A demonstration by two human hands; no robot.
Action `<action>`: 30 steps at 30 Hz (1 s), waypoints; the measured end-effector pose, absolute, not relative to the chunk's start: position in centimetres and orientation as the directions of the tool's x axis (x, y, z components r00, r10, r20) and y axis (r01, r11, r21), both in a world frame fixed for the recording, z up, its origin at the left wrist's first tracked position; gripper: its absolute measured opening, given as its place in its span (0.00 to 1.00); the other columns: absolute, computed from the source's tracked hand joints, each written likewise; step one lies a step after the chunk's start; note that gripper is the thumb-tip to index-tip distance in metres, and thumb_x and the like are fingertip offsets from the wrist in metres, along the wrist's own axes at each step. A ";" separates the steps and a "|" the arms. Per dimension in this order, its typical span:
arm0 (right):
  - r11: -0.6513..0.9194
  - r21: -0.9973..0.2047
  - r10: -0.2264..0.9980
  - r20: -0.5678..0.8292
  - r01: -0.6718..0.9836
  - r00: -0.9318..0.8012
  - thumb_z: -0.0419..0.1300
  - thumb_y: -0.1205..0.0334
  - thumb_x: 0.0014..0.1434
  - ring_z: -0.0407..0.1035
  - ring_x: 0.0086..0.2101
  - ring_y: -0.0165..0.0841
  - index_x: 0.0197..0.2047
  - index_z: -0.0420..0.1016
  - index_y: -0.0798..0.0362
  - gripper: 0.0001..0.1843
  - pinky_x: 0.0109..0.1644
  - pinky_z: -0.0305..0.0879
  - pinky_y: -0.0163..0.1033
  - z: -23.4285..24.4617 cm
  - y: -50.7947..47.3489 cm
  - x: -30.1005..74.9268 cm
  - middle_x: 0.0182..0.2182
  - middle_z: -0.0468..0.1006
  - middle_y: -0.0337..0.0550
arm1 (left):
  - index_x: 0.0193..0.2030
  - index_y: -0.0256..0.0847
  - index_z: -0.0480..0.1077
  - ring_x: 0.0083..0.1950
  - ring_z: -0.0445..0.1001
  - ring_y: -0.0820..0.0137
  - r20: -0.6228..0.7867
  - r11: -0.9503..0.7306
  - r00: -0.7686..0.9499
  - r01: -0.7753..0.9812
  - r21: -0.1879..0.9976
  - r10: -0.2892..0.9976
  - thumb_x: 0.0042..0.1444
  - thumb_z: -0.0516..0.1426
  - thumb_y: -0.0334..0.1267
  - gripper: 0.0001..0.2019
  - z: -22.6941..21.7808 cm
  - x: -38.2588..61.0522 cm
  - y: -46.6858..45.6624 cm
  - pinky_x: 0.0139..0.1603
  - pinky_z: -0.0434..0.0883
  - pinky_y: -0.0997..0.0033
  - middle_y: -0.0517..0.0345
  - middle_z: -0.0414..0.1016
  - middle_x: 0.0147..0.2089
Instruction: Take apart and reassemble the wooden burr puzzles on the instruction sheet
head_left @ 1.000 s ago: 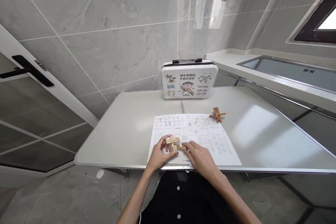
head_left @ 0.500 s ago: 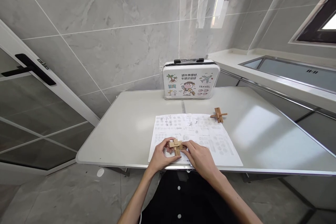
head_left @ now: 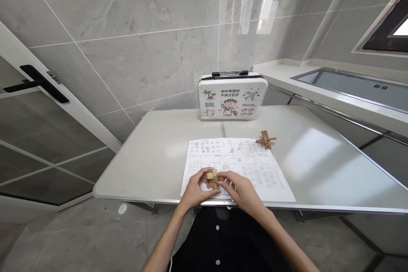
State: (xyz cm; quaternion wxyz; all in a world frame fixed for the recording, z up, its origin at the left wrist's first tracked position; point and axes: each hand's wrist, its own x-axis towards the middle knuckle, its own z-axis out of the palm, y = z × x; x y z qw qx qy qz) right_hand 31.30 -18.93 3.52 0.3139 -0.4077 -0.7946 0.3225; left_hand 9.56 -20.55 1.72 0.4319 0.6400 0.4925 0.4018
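Observation:
A light wooden burr puzzle [head_left: 214,174] of interlocking pieces is held between my two hands, just above the table's front edge. My left hand [head_left: 195,189] curls round its left side, thumb below and fingers above. From the right, my right hand [head_left: 237,186] pinches a darker wooden piece of it between thumb and fingers; a small dark mark shows there. Beneath both hands lies a printed instruction sheet [head_left: 247,165] with rows of faint diagrams. How the pieces fit inside is partly hidden by my fingers.
A second, browner wooden burr puzzle [head_left: 265,140] rests at the sheet's far right corner. Behind it on the white table [head_left: 153,148] stands a white cartoon suitcase [head_left: 232,97] against the tiled wall. A counter [head_left: 338,89] runs along the right; a door [head_left: 47,136] is at left.
The right-hand piece has shifted left and turned against the rest of the puzzle, so its marked face shows differently. My left hand keeps nearly the same hold.

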 end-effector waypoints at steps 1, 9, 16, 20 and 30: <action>0.402 -0.810 0.875 0.203 0.426 -0.440 0.52 0.51 0.75 0.77 0.37 0.37 0.58 0.74 0.45 0.15 0.41 0.72 0.40 3.3 -18.7 31.4 0.42 0.83 0.43 | 0.62 0.44 0.69 0.45 0.77 0.65 0.089 -0.134 0.185 0.252 0.958 0.979 0.51 0.73 0.42 0.33 1.7 9.5 -20.5 0.51 0.76 0.63 0.53 0.79 0.52; 0.205 -0.929 0.879 0.035 0.309 -0.476 0.54 0.39 0.72 0.74 0.33 0.37 0.51 0.75 0.50 0.23 0.39 0.69 0.41 1.7 -17.7 30.8 0.38 0.81 0.44 | 0.65 0.45 0.68 0.63 0.76 0.55 0.023 -0.052 0.222 0.124 0.991 0.975 0.50 0.73 0.40 0.36 1.5 9.0 -20.6 0.64 0.74 0.56 0.46 0.73 0.66; 0.017 -0.988 0.813 -0.075 0.152 -0.577 0.52 0.37 0.72 0.64 0.24 0.32 0.37 0.70 0.49 0.25 0.33 0.61 0.37 1.9 -17.8 30.9 0.21 0.69 0.33 | 0.69 0.46 0.67 0.69 0.71 0.54 0.014 -0.057 0.300 0.134 0.989 0.954 0.54 0.71 0.41 0.36 1.6 8.6 -20.6 0.73 0.66 0.54 0.46 0.70 0.69; -0.038 -0.994 0.817 -0.090 0.103 -0.570 0.53 0.37 0.71 0.61 0.23 0.31 0.34 0.68 0.49 0.25 0.33 0.59 0.37 1.6 -17.9 30.7 0.19 0.67 0.31 | 0.71 0.46 0.66 0.72 0.67 0.53 0.028 -0.077 0.323 0.141 0.987 0.946 0.55 0.71 0.41 0.37 1.6 8.4 -20.5 0.74 0.64 0.54 0.47 0.69 0.71; -0.014 -0.958 0.982 -0.067 0.286 -0.178 0.52 0.29 0.67 0.70 0.26 0.36 0.35 0.73 0.51 0.31 0.33 0.66 0.39 1.1 -15.0 37.1 0.26 0.75 0.39 | 0.71 0.49 0.63 0.49 0.80 0.66 0.019 -0.037 0.270 0.062 0.997 0.963 0.58 0.69 0.41 0.36 0.5 8.7 -19.8 0.62 0.73 0.53 0.42 0.71 0.68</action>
